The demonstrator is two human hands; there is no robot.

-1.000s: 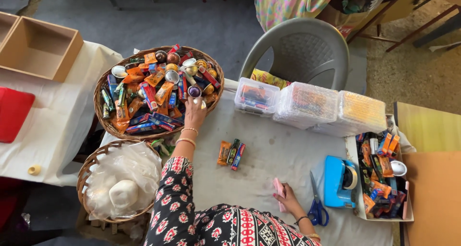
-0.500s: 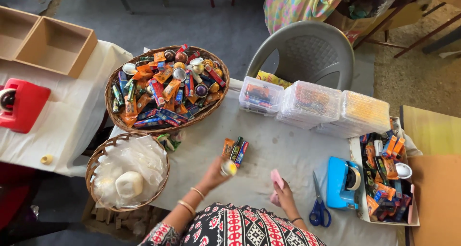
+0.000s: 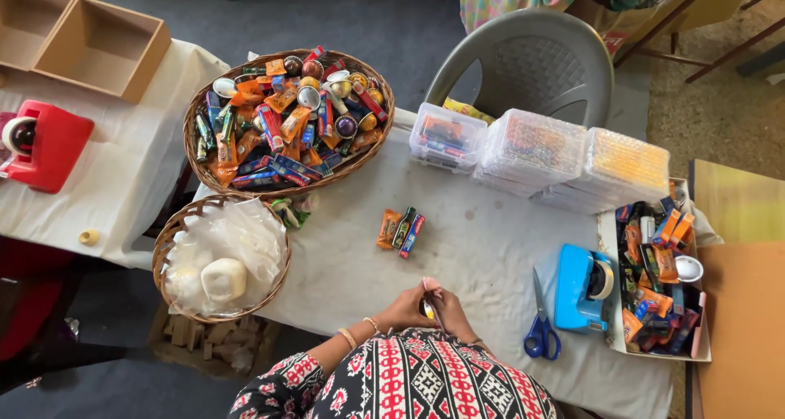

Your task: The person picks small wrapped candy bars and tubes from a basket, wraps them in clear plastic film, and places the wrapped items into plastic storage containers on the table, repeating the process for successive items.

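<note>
Left hand (image 3: 406, 311) and right hand (image 3: 450, 313) pressed together at table (image 3: 482, 247) near edge, both pinching a small yellow item (image 3: 427, 309) plus a thin pink strip (image 3: 432, 298). Three candy wrappers (image 3: 401, 228) lie mid-table; blue-handled scissors (image 3: 540, 325) and blue tape dispenser (image 3: 582, 286) toward right edge.

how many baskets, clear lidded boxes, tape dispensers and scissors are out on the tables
wicker baskets: 2, sweets basket and bag basket
clear lidded boxes: 3, one is
tape dispensers: 2, blue and red
scissors: 1
total: 8
</note>
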